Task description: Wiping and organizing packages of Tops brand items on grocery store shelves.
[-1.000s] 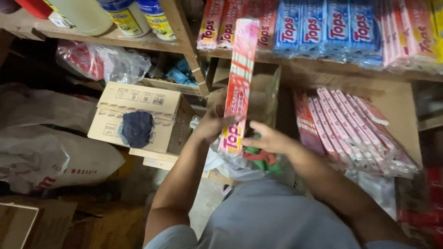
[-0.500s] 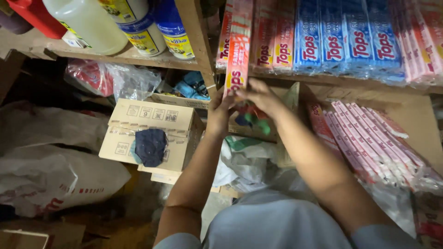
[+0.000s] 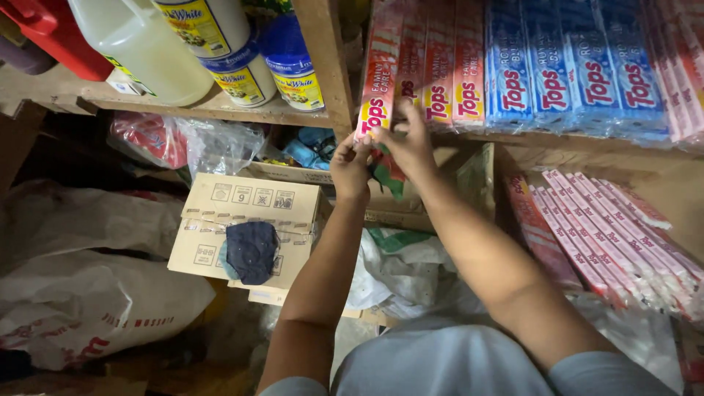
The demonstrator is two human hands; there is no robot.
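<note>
While the fingers (image 3: 361, 144) of the left hand (image 3: 350, 167) pinch the lower end of a long red pack (image 3: 378, 73), the right hand (image 3: 411, 147) spreads its fingers against the bottom of the same pack and its red neighbour (image 3: 411, 62). Both packs stand upright at the left end of a row on the wooden shelf (image 3: 587, 141), beside blue packs (image 3: 565, 62). Below the forearms lie a cardboard box (image 3: 249, 213) with a dark cloth (image 3: 251, 251) on it, white sacks (image 3: 88, 301), and more red packs (image 3: 609, 235) stacked to the right; bottles (image 3: 242, 73) stand on the upper left shelf.

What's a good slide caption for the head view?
Both hands, left hand and right hand, press a long red packet against a wooden shelf.
</note>
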